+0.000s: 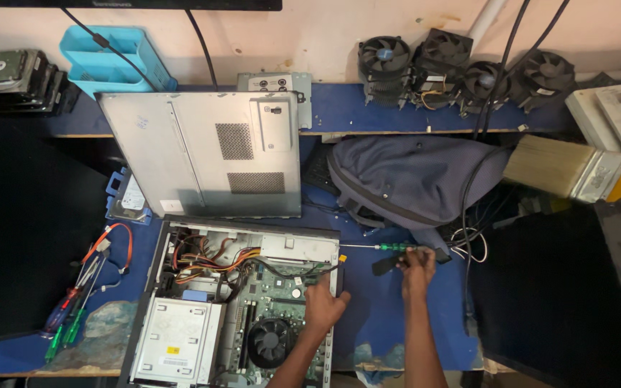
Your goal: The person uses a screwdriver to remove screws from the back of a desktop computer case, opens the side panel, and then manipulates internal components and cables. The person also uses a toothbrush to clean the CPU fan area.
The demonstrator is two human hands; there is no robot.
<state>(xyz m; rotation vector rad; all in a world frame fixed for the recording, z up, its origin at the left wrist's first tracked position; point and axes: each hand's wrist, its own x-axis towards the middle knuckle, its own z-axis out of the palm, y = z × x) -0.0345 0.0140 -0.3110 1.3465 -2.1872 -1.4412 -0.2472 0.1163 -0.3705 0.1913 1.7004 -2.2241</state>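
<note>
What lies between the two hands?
In the head view, only bare blue table lies between the left hand on the computer case and the right hand holding the screwdriver.

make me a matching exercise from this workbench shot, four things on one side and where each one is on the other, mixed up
Things:
1. green-handled screwdriver
2. cooling fans
3. wide paintbrush
4. grey side panel

Places:
A. leaning behind the open computer case
B. lying at the right edge, above the dark cloth
C. at the right hand, on the blue mat
D. in a row on the back shelf by the wall

Pairs: 1-C, 2-D, 3-B, 4-A
</note>
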